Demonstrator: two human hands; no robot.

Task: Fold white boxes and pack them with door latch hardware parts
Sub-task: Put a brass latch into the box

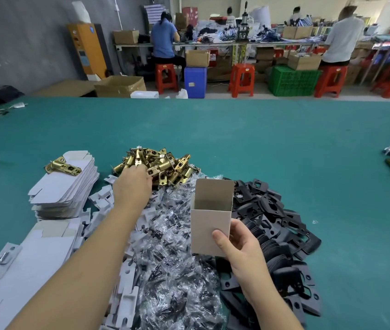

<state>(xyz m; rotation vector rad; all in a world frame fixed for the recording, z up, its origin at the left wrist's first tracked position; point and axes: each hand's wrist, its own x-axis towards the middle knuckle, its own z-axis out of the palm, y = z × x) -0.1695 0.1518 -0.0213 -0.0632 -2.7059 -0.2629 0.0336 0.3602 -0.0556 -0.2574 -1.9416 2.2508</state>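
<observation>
No writing or brand mark can be read on any item. The right hand (241, 248) grips a folded white box (210, 225) upright near the near edge of the green bench (260, 129), thumb across its front face, fingers curled behind it; the box's top is open, with 1 flap standing up at the back. The left hand (132, 186) reaches forward onto the pile of brass latches (158, 165), fingertips among the pieces; whether it pinches 1 cannot be told. Between the hands lie clear bags of screws (170, 258). Black strike plates (272, 222) spread just right of the box. A stack of flat white box blanks (63, 186) sits towards the left edge with 1 brass latch (62, 165) resting on top.
</observation>
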